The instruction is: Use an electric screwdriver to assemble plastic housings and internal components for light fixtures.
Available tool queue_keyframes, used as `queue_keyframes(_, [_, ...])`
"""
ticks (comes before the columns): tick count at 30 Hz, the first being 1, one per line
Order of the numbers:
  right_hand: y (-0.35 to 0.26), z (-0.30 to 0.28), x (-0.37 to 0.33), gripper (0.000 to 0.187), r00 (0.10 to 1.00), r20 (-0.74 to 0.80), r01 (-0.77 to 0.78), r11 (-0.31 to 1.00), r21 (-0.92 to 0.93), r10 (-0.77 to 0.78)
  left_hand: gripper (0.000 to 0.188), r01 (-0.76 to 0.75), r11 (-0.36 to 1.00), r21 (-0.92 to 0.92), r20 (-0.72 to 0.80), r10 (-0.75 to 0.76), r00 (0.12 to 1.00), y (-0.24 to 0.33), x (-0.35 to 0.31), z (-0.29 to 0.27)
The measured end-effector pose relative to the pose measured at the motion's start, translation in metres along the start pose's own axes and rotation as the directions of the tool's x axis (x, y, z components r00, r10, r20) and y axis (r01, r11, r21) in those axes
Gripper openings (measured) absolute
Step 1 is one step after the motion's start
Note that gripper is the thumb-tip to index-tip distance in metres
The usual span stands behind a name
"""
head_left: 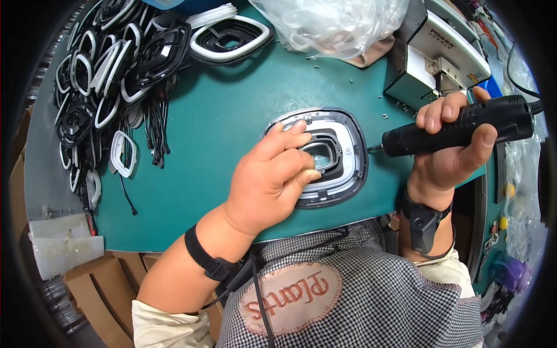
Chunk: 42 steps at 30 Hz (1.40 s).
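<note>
A rounded-square black and white plastic housing (350,174) lies flat on the green table, with a smaller frame and a clear window (321,155) at its middle. My left hand (272,174) is closed on its left side, fingers bent over the rim and inner frame; the thumb cannot be told apart. To the right, my right hand (449,133) grips a black electric screwdriver (464,129), held nearly level. Its thin bit points left, and the tip appears close to the housing's right edge; whether it touches cannot be told.
Black and white ring-shaped parts with cables (116,64) are heaped at the left. Another housing (232,39) lies at the back near a clear plastic bag (342,26). A white and black box-shaped machine (435,55) stands back right, with loose screws (385,116) beside it.
</note>
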State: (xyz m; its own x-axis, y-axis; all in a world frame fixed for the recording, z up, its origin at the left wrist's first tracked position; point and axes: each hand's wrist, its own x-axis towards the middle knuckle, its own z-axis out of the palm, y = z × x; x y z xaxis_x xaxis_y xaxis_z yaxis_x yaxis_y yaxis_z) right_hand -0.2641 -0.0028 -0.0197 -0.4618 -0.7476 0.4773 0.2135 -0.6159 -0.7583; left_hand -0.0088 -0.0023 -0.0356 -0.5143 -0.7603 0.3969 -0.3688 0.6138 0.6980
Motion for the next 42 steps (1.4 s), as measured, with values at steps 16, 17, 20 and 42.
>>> queue_keyframes(16, [0.006, -0.004, 0.002, 0.066, 0.998, 0.070, 0.001, 0.993, 0.116, -0.009, 0.025, -0.016, 0.955, 0.297, 0.190, -0.042, 0.981, 0.012, 0.014, -0.018])
queue_keyframes(17, [0.006, -0.004, 0.002, 0.066, 0.996, 0.084, -0.001, 0.991, 0.134, -0.010, 0.025, -0.010, 0.951, 0.309, 0.179, -0.048, 0.983, 0.016, 0.014, -0.020])
queue_keyframes(20, [0.008, -0.006, 0.001, 0.064, 0.995, 0.100, -0.018, 0.991, 0.135, 0.005, 0.054, 0.055, 0.965, 0.258, 0.053, -0.071, 0.996, 0.022, 0.014, -0.024])
queue_keyframes(42, [0.002, -0.012, 0.000, 0.057, 1.000, 0.013, -0.026, 0.999, 0.031, 0.025, 0.034, 0.204, 0.821, 0.533, -0.428, 0.053, 0.902, -0.010, -0.034, -0.163])
